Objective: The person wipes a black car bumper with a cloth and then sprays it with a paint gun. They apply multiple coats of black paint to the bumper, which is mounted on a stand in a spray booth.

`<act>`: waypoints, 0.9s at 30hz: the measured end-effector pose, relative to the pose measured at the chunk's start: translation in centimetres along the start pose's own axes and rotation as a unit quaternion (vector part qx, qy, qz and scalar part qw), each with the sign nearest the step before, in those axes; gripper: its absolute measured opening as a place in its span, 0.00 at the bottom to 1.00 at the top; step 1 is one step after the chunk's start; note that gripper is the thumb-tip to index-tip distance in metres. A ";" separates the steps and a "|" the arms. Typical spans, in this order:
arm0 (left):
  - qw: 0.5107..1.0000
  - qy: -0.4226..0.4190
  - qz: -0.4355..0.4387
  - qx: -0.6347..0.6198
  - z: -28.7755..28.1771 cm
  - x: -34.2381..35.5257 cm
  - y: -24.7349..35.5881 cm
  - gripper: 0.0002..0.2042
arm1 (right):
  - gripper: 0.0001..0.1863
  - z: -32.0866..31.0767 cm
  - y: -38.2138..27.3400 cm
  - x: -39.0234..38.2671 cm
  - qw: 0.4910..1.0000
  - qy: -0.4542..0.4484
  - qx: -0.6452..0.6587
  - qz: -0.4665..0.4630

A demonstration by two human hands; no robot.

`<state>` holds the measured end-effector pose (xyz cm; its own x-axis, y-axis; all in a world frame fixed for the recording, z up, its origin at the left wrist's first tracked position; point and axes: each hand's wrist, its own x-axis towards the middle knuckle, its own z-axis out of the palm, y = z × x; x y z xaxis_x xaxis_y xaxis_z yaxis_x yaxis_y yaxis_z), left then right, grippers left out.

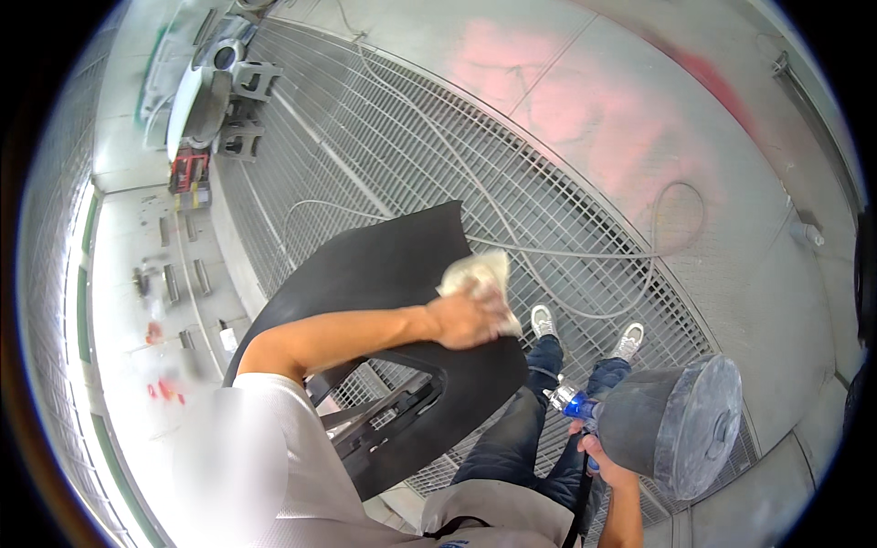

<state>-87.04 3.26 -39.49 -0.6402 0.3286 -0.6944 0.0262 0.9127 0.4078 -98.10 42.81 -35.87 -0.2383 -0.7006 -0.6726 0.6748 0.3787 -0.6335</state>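
Note:
A pale cream cloth [482, 268] is bunched under my left hand [470, 315], which presses it against the right end of a black car bumper [365, 265]. The hand and cloth are slightly blurred. My left forearm reaches across the bumper, hiding part of it. An opening with brackets shows in the bumper's near part. At the right, my right hand [603, 457] is closed around the handle of a blue and silver spray gun [572, 400]. A large, grey-smeared cup [671, 425] sits on the gun and hides part of the grip.
Under my feet lies a metal floor grating [365, 137]. A thin grey hose [548, 251] winds across it and loops onto the pink-stained floor [585, 119]. Grey step stools [254, 82] and a red crate [189, 171] stand at the far left.

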 end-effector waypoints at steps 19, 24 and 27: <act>0.914 -0.004 -0.395 -0.098 -3.6 -17.5 -7.4 0.32 | 0.22 -1.1 -3.1 -2.8 0.997 0.042 0.067 0.015; 0.993 0.022 -0.092 -0.067 -3.1 -9.4 0.9 0.27 | 0.23 -2.2 -2.3 -2.9 0.992 0.029 0.096 0.072; 0.998 -0.023 -0.015 -0.062 -2.0 -3.3 4.5 0.24 | 0.25 -3.1 -2.2 -3.9 0.991 0.036 0.063 0.116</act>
<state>-86.33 5.81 -34.21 -0.6039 0.3152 -0.7321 -0.0892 0.8860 0.4551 -100.78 46.63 -33.05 -0.1123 -0.5573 -0.8227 0.7976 0.4432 -0.4091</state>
